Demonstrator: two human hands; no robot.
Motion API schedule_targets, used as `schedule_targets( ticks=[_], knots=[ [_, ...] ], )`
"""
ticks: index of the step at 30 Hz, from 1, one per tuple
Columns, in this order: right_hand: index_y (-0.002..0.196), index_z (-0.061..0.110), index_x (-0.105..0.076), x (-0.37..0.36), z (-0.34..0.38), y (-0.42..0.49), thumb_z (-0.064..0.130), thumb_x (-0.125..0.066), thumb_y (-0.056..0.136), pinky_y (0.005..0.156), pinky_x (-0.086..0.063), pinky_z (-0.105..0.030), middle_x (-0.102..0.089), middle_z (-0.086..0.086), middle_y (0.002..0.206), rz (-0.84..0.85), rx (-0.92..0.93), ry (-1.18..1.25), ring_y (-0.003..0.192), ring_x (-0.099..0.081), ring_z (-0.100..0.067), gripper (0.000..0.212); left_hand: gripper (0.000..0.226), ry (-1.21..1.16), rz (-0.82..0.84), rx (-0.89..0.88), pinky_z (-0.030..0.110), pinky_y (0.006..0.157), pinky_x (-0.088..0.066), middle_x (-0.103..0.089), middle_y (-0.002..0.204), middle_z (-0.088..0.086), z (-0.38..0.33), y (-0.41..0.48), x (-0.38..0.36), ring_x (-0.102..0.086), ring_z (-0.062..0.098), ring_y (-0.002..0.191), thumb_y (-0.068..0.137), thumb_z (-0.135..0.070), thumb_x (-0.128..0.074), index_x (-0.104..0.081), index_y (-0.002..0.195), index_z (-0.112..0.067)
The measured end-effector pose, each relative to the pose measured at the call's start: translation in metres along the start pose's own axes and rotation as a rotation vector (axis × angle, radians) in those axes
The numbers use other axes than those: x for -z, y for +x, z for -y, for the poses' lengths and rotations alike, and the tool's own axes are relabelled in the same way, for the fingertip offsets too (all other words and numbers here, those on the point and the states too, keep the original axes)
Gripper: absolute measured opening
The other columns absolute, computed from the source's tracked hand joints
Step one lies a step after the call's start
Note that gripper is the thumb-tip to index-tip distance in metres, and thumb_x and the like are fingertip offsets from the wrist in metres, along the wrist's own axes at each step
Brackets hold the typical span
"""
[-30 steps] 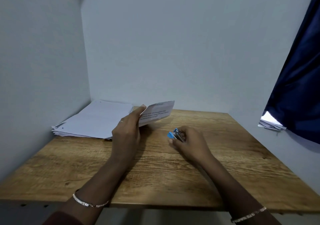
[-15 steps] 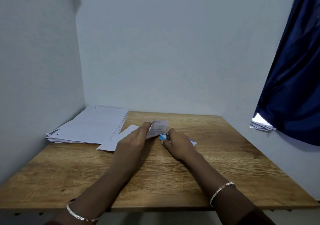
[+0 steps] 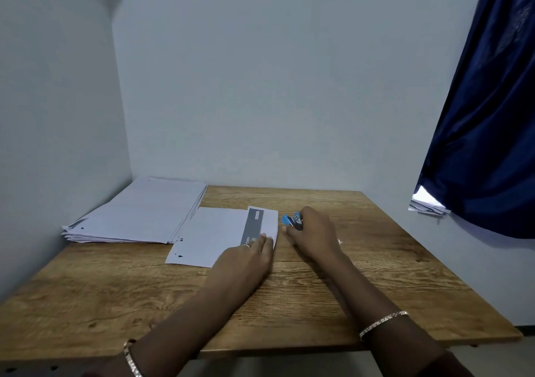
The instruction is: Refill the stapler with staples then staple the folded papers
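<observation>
1. A folded paper (image 3: 220,236) is laid flat on the wooden table (image 3: 376,263), just beside a stack of sheets (image 3: 139,211) at the far left corner.
2. The paper's right end, near a grey printed band, is pressed down by the fingers of the left hand (image 3: 246,263), which are kept together and flat; nothing is clasped.
3. A small blue stapler (image 3: 292,221) is gripped in the right hand (image 3: 314,239), fingers closed around it, just right of the paper's edge.
4. Whether stapler and paper touch cannot be told.
5. A bracelet (image 3: 383,320) is worn on the right wrist.
</observation>
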State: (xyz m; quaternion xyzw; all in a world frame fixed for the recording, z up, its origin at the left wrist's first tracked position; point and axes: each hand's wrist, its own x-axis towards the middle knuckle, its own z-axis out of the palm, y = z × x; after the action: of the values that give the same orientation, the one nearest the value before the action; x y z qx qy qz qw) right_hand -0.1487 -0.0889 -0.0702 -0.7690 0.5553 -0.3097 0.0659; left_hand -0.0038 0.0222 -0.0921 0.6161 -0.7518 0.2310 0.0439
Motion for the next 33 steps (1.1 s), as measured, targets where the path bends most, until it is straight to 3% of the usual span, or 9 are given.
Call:
schedule_targets(
  ticks=[3,7,14,17,20,22,25,29,33],
  knots=[
    [0.067,0.016,-0.045,-0.001,0.007,0.003,0.031,-0.074,0.081,0.05,-0.024,-0.03,-0.047,0.004,0.065,-0.029,-0.059,0.0,0.072,-0.051,-0.023,0.036,0.055,0.053,0.025,-0.006,0.047,0.082,-0.057,-0.031,0.159,0.027,-0.005,0.005,-0.002,-0.061,0.04,0.123,0.102,-0.003,-0.04,-0.02,0.153,0.004],
    [0.062,0.019,-0.033,-0.005,0.011,0.005,0.032,-0.078,0.077,0.054,-0.026,-0.03,-0.039,0.006,0.064,-0.003,-0.119,-0.029,0.073,-0.048,-0.023,0.05,0.044,0.097,0.069,0.032,0.047,0.081,-0.057,-0.051,0.143,0.029,-0.025,0.016,-0.001,-0.063,0.041,0.118,0.102,0.0,-0.034,-0.033,0.145,0.01],
    [0.061,0.02,-0.035,-0.013,0.007,0.009,0.041,-0.083,0.075,0.047,-0.016,-0.024,-0.049,0.002,0.071,0.005,-0.128,-0.035,0.073,-0.046,-0.019,0.054,0.028,0.071,0.172,0.063,0.04,0.078,-0.055,-0.066,0.123,0.016,-0.031,0.022,0.005,-0.067,0.036,0.108,0.101,-0.008,-0.046,-0.052,0.128,-0.005],
    [0.06,0.021,-0.033,-0.017,0.004,0.007,0.039,-0.079,0.079,0.047,-0.016,-0.024,-0.043,0.005,0.065,-0.008,-0.143,-0.022,0.074,-0.046,-0.019,0.053,0.029,0.036,0.141,0.065,0.038,0.078,-0.053,-0.066,0.128,0.01,-0.025,0.019,0.001,-0.066,0.032,0.111,0.105,-0.027,-0.045,-0.054,0.129,-0.013],
    [0.06,0.021,-0.033,-0.017,0.003,0.004,0.044,-0.078,0.08,0.047,-0.015,-0.025,-0.037,0.008,0.063,-0.013,-0.14,-0.018,0.072,-0.045,-0.018,0.054,0.047,-0.08,0.019,0.085,0.034,0.069,-0.044,-0.07,0.114,0.002,-0.021,0.014,-0.004,-0.068,0.025,0.101,0.104,-0.054,-0.029,-0.06,0.114,-0.02],
    [0.059,0.02,-0.034,-0.014,0.002,0.002,0.046,-0.075,0.082,0.048,-0.015,-0.026,-0.037,0.008,0.061,-0.017,-0.137,0.007,0.068,-0.043,-0.019,0.054,0.052,-0.151,-0.012,0.092,0.034,0.07,-0.047,-0.072,0.108,0.001,-0.019,0.009,-0.002,-0.068,0.023,0.096,0.103,-0.059,-0.026,-0.063,0.106,-0.022],
    [0.055,0.014,-0.044,-0.004,0.001,0.0,0.04,-0.069,0.089,0.052,-0.027,-0.026,-0.041,0.003,0.054,-0.04,-0.21,0.098,0.054,-0.04,-0.017,0.049,0.053,-0.293,-0.014,0.139,0.035,0.077,-0.055,-0.073,0.105,0.003,-0.013,0.004,0.006,-0.068,0.022,0.092,0.102,-0.058,-0.027,-0.067,0.104,-0.024],
    [0.057,0.007,-0.059,0.029,-0.012,-0.001,0.021,-0.06,0.094,0.053,-0.041,-0.024,-0.058,-0.002,0.054,-0.167,-0.328,0.224,0.053,-0.055,-0.015,0.04,0.046,-0.359,-0.119,0.297,0.03,0.075,-0.055,-0.074,0.108,0.0,-0.003,0.003,0.02,-0.069,0.019,0.091,0.104,-0.051,-0.031,-0.068,0.112,-0.025],
    [0.076,-0.003,-0.073,0.056,-0.024,0.002,0.011,-0.055,0.093,0.067,-0.055,-0.033,-0.075,-0.013,0.077,-0.252,-0.328,0.312,0.076,-0.069,-0.024,0.029,0.041,-0.352,-0.258,0.4,0.025,0.063,-0.041,-0.074,0.095,0.0,0.009,0.014,0.03,-0.068,0.019,0.083,0.105,-0.043,-0.035,-0.07,0.103,-0.021]
  ],
)
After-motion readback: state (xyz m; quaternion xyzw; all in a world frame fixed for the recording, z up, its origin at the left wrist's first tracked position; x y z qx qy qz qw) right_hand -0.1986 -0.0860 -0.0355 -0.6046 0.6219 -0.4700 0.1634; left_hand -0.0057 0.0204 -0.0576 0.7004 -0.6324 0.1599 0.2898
